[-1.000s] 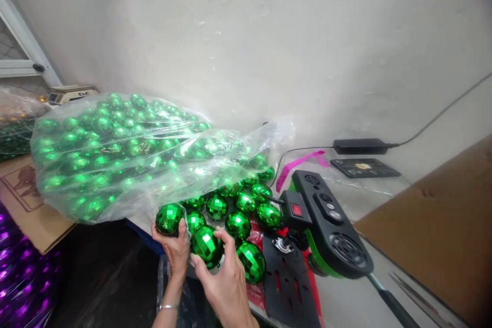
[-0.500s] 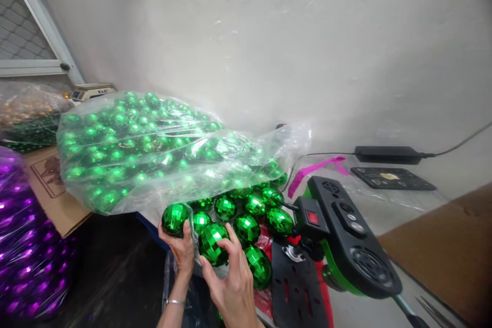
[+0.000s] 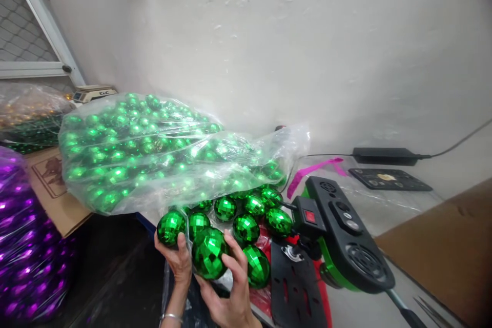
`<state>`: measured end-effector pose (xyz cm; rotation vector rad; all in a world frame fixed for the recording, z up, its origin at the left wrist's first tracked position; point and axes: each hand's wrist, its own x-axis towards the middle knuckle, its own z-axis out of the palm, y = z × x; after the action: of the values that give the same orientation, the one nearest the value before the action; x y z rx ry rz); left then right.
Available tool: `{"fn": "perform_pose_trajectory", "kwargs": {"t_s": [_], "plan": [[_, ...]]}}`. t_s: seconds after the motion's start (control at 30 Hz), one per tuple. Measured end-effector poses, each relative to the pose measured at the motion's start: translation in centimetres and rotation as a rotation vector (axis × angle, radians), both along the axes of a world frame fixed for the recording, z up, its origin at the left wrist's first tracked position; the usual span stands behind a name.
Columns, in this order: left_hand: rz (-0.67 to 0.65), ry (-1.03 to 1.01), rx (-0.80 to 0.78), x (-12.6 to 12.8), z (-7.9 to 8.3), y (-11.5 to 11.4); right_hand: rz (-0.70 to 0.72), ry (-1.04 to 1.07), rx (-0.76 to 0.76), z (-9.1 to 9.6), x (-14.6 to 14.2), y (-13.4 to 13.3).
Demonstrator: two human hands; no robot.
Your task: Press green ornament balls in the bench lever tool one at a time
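Observation:
My left hand (image 3: 179,262) is closed round a shiny green faceted ball (image 3: 171,227), thumb on its near side. Just to the right, my right hand (image 3: 230,282) grips a larger-looking green mirror-faceted ball (image 3: 209,253) between thumb and fingers. Several more green balls, such as one at the right (image 3: 257,266), lie loose beyond and beside my hands. They spill from the mouth of a large clear plastic bag (image 3: 154,154) packed with such balls. The edge of a clear film runs between the two held balls.
A black machine with a red switch (image 3: 309,217) and a slotted black plate (image 3: 298,282) stand at the right. A black power adapter (image 3: 388,156) lies by the wall. Purple balls in plastic (image 3: 31,246) and a cardboard box (image 3: 57,189) are at the left.
The ball in my right hand has come slightly left and nearer, its face turned, and my right fingers have shifted to its right side. My left hand with its ball has moved slightly left and down.

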<state>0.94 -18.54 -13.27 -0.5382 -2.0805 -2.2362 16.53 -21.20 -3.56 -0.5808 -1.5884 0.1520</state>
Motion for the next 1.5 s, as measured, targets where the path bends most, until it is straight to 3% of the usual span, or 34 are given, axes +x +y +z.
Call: {"fn": "perform_pose_trajectory", "kwargs": {"t_s": [0.23, 0.47, 0.7, 1.03, 1.5], "plan": [[-0.006, 0.000, -0.007, -0.3, -0.2, -0.5, -0.002, 0.023, 0.014, -1.5, -0.4, -0.6], [0.006, 0.042, -0.004, -0.6, -0.5, -1.1, 0.000, -0.093, 0.051, -1.0, 0.0, -0.3], [0.027, 0.070, -0.014, -1.1, -1.1, -1.5, -0.118, -0.279, 0.079, -1.2, 0.2, -0.1], [0.027, 0.067, -0.026, -1.2, -1.3, -1.6, -0.169, -0.283, 0.100, -0.8, 0.2, -0.1], [0.026, 0.060, -0.048, -1.4, -1.6, -2.1, -0.168, -0.323, 0.102, -1.5, 0.1, 0.2]]}}
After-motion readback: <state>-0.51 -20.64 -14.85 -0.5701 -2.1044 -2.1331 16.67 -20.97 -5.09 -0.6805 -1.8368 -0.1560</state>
